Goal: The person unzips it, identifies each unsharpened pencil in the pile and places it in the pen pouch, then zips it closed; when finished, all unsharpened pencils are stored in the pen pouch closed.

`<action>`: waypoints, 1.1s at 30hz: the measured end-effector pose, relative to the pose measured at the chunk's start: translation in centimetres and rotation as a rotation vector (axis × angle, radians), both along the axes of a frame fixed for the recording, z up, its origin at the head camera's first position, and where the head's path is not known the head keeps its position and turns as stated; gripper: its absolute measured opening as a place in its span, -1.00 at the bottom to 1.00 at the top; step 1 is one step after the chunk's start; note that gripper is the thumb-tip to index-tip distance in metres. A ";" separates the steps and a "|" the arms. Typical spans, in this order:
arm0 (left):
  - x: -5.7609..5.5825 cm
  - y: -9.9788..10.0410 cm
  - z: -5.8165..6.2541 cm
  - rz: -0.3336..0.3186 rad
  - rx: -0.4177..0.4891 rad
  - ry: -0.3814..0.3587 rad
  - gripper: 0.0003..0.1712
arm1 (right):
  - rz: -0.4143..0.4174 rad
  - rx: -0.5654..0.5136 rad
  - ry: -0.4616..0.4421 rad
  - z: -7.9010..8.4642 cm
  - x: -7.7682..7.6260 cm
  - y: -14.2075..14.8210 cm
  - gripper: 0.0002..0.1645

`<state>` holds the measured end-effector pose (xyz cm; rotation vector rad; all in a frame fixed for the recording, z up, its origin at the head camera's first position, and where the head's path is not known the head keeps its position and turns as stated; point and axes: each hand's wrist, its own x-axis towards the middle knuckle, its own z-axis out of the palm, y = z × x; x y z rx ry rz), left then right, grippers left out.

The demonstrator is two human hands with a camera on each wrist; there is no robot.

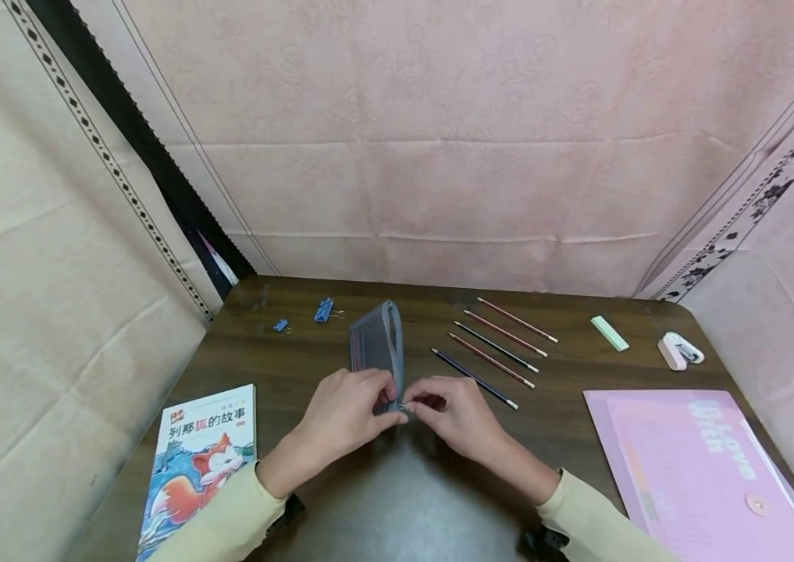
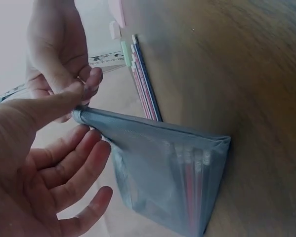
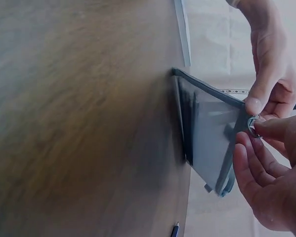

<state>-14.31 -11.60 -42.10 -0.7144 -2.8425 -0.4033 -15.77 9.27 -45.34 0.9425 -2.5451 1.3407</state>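
A blue-grey mesh pencil pouch [image 1: 372, 343] stands on its edge on the table, its zipped side facing right in the head view. Inside, several pencils [image 2: 190, 185] show through the mesh in the left wrist view. My left hand [image 1: 349, 407] pinches the near top corner of the pouch between thumb and fingers. Right beside it, my right hand [image 1: 458, 417] pinches the zipper pull [image 3: 252, 127], a small metal ring at that same corner. The other fingers of both hands are loosely bent.
Several loose pencils [image 1: 491, 361] lie slanted right of the pouch. Farther right are a green-white eraser [image 1: 610, 333], a white stapler [image 1: 679, 351] and pink folders [image 1: 713, 468]. Two blue binder clips [image 1: 324, 311] lie back left, a fox storybook [image 1: 203, 460] front left. Cloth surrounds the table.
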 end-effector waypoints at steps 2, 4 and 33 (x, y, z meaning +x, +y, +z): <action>0.0 0.0 0.0 0.003 0.007 0.005 -0.67 | 0.011 0.000 0.010 0.0 -0.2 0.0 -0.93; 0.0 0.0 0.0 0.000 0.022 -0.008 -0.73 | 0.014 0.007 0.014 0.0 -0.3 -0.1 -0.93; 0.6 -1.5 1.6 -0.029 0.120 -0.222 -0.90 | -0.127 0.038 -0.151 -1.2 -6.5 -0.7 -0.91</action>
